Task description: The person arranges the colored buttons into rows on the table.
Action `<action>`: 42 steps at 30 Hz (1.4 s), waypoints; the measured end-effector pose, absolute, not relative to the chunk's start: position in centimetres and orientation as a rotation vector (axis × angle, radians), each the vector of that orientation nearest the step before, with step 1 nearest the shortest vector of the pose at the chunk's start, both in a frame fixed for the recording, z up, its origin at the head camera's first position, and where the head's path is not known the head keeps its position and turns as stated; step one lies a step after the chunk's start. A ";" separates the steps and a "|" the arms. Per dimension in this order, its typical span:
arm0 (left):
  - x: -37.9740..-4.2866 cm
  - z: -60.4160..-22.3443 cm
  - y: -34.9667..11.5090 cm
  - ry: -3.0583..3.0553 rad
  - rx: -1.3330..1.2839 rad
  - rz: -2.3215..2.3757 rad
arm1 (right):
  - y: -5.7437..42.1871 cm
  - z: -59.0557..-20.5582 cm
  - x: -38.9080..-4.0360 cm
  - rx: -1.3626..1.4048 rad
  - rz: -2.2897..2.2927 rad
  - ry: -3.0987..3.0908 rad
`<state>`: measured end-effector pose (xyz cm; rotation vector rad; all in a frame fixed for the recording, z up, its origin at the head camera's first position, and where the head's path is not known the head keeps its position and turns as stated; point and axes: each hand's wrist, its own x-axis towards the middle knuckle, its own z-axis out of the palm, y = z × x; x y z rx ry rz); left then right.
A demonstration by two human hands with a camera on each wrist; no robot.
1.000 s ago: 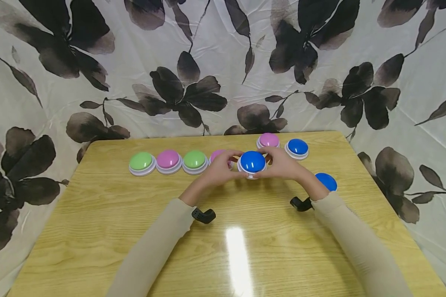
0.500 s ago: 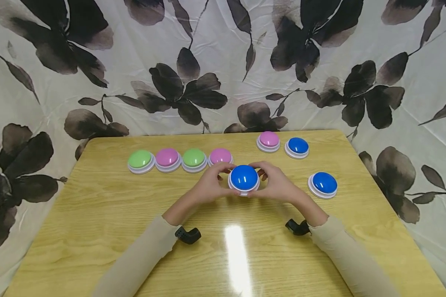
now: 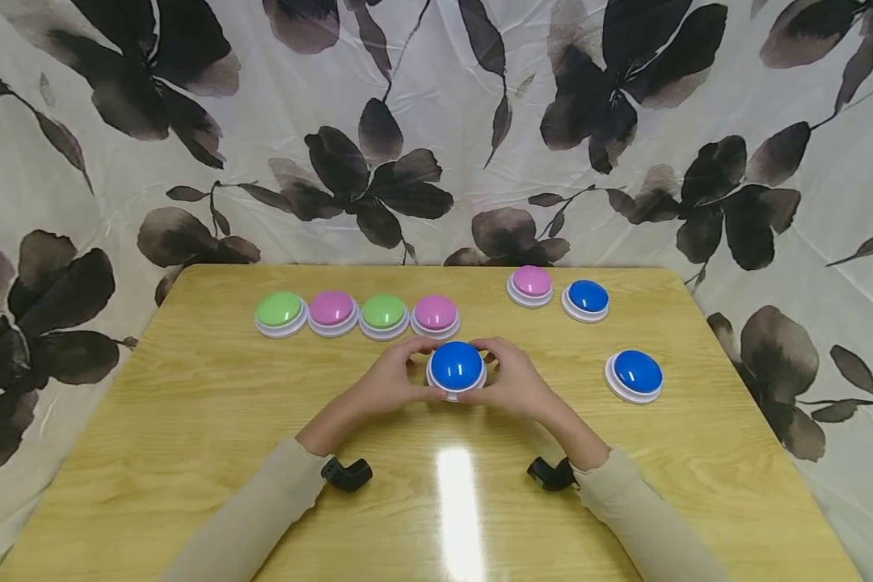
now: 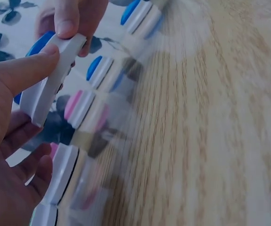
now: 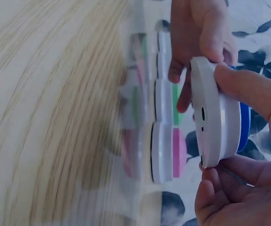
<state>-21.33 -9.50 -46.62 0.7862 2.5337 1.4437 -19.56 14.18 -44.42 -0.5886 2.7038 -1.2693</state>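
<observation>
Just in front of the pink dome (image 3: 435,312) that ends the row of four, both hands hold a blue dome button (image 3: 456,366) above the table (image 3: 189,420), left hand (image 3: 387,380) and right hand (image 3: 512,380) with fingers curled round its white base. It seems the carrying step; next it must probably be put down with care beside that pink dome, not touching it.

Both hands, left hand (image 3: 387,380) and right hand (image 3: 515,380), have drawn the blue button (image 3: 456,366) back from the pink button (image 3: 435,313), lifted clear of the counter (image 3: 189,420).
</observation>
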 end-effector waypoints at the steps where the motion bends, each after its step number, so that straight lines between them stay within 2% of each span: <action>1: -21.4 -46.7 -9.6 2.526 0.784 1.447 | 14.0 -44.4 -19.6 -0.565 -1.268 2.698; 42: -23.8 -48.4 -11.3 2.532 0.742 1.352 | 11.4 -46.3 -22.7 -0.472 -1.358 2.552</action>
